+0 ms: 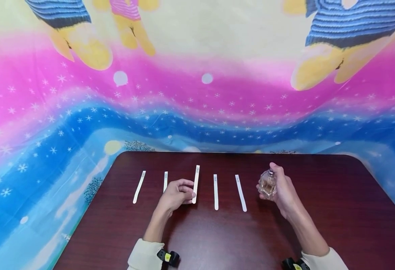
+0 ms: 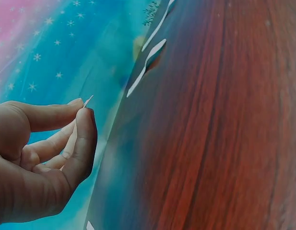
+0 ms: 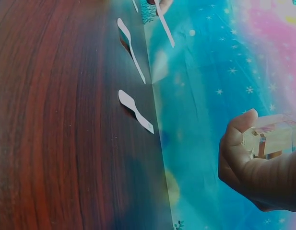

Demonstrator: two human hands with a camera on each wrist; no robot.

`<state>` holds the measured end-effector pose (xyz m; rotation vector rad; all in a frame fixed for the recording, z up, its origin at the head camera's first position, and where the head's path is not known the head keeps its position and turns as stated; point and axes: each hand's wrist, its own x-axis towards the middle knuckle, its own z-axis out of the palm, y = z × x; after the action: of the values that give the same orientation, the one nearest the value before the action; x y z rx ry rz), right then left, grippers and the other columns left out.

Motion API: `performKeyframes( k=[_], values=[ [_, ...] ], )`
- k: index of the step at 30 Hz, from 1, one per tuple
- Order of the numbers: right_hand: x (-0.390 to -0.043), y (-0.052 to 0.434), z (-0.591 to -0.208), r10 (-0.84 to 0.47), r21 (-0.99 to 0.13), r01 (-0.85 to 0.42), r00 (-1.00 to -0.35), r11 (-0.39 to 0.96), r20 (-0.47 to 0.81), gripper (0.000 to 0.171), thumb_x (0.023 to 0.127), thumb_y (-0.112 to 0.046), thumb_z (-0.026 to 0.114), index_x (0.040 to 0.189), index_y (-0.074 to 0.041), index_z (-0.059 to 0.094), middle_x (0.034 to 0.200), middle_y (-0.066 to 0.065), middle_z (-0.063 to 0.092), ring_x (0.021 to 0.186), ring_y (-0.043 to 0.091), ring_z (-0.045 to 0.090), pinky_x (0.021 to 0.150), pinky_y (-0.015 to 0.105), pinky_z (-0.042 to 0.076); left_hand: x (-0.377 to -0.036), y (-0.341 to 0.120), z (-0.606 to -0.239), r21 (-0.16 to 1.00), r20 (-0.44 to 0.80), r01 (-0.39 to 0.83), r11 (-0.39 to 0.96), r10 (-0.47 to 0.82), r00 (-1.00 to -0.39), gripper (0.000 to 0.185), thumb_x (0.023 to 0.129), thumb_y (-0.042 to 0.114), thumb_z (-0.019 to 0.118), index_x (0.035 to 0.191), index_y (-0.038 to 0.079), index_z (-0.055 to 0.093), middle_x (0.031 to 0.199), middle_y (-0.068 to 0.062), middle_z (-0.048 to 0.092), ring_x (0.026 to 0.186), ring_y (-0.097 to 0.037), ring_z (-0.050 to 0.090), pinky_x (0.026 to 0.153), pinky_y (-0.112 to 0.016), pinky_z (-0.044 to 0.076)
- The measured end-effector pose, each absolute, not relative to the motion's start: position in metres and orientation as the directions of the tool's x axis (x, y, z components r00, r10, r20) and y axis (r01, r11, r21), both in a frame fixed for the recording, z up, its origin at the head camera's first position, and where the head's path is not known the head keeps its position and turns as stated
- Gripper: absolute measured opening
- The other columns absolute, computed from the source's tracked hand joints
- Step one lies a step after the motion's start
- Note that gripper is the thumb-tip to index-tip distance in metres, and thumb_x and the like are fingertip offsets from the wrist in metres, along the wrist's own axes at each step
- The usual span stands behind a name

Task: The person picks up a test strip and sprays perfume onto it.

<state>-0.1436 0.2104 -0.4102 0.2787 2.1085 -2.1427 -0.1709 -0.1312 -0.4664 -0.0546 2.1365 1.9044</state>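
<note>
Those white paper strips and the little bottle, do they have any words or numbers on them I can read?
Paper strips: each has a small dark print near its far end, too small and blurred to read.
Strip pinched in the left hand: same small mark, unreadable.
Perfume bottle in the right hand: no label that can be made out.
Printed cloth: pictures only, no words.

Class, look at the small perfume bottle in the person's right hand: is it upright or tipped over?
Upright. The perfume bottle has its silver spray top pointing up, held above the table by the right hand.

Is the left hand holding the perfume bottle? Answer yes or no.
No: the perfume bottle is gripped by the right hand, while the left hand pinches a white paper strip.
</note>
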Motion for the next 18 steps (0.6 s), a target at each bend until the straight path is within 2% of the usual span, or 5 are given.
performKeyframes(
  k=[5,13,18],
  values=[
    [-0.1420,0.2114,-0.4113,0.043,-0.977,0.215,-0.976,-0.008,-0.215,0.062,0.112,-0.063,0.033,0.096,-0.010,0.063,0.085,0.000,0.068,0.083,0.015,0.071,0.068,0.033,0.064,-0.1721,-0.1338,-0.4689,0.965,-0.238,-0.218,0.145,0.145,-0.960,0.037,0.092,-0.013,0.072,0.128,-0.010,0.065,0.085,-0.007,0.071,0.070,-0.011,0.068,0.070,-0.027,0.065],
    [-0.1404,0.2135,-0.4119,0.050,-0.977,0.213,-0.976,-0.008,-0.213,0.061,0.112,-0.062,0.034,0.097,-0.011,0.064,0.084,0.000,0.069,0.082,0.014,0.071,0.068,0.032,0.064,-0.1722,-0.1371,-0.4695,0.959,-0.238,-0.212,0.188,0.129,-0.963,0.036,0.092,-0.014,0.070,0.127,-0.012,0.064,0.091,-0.019,0.074,0.069,-0.012,0.067,0.069,-0.028,0.065],
    [-0.1398,0.2140,-0.4119,0.051,-0.975,0.220,-0.974,-0.007,-0.221,0.061,0.112,-0.062,0.034,0.097,-0.010,0.064,0.085,0.000,0.070,0.082,0.013,0.071,0.068,0.032,0.064,-0.1739,-0.1372,-0.4718,0.949,-0.245,-0.220,0.227,0.091,-0.965,0.034,0.090,-0.015,0.070,0.124,-0.010,0.066,0.089,-0.018,0.075,0.070,-0.012,0.067,0.067,-0.028,0.065]
  ],
)
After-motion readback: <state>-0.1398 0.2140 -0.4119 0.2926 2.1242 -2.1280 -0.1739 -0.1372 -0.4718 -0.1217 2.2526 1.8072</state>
